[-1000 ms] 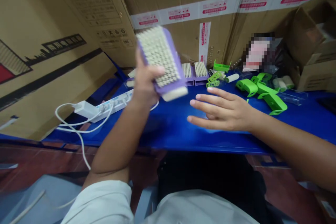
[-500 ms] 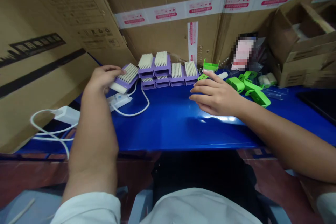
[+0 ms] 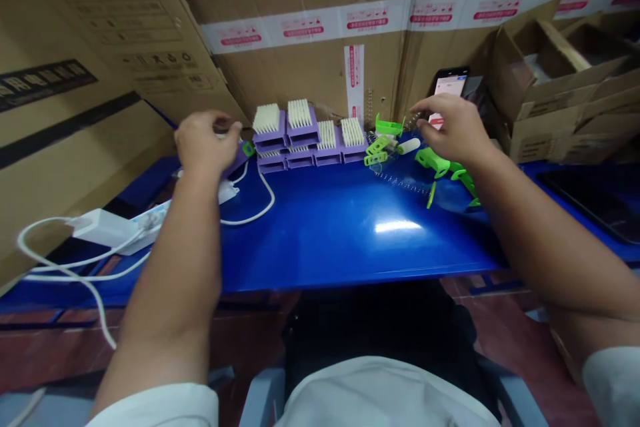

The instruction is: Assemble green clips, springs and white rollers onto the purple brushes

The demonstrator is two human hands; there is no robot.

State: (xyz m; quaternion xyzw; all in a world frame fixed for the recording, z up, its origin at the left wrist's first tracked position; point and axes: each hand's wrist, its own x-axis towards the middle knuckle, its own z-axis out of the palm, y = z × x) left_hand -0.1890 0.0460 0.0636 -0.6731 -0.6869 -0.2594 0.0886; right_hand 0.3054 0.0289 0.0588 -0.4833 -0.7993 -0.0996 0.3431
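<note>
My left hand (image 3: 207, 143) is curled over a lilac bristle brush (image 3: 236, 162), which it hides almost entirely, just left of the stack. A small green plastic clip (image 3: 249, 149) shows beside those fingers. Several matching brushes with white bristles form a two-tier stack (image 3: 305, 137) on the blue table (image 3: 350, 233). My right hand (image 3: 450, 127) hangs in the air with its fingers apart, holding nothing I can see. It is above green plastic parts (image 3: 434, 162), next to a white roller (image 3: 409, 145).
A phone (image 3: 447, 83) leans behind the right hand. A white cable (image 3: 263, 203) runs to a power strip (image 3: 147, 223) with a charger (image 3: 103, 227) at the table's left. Cardboard boxes (image 3: 350, 7) form the back wall, and a dark tablet (image 3: 590, 203) lies at the right.
My left hand has lowered the brush from high up to beside the stack. My right hand has risen and moved back over the green parts.
</note>
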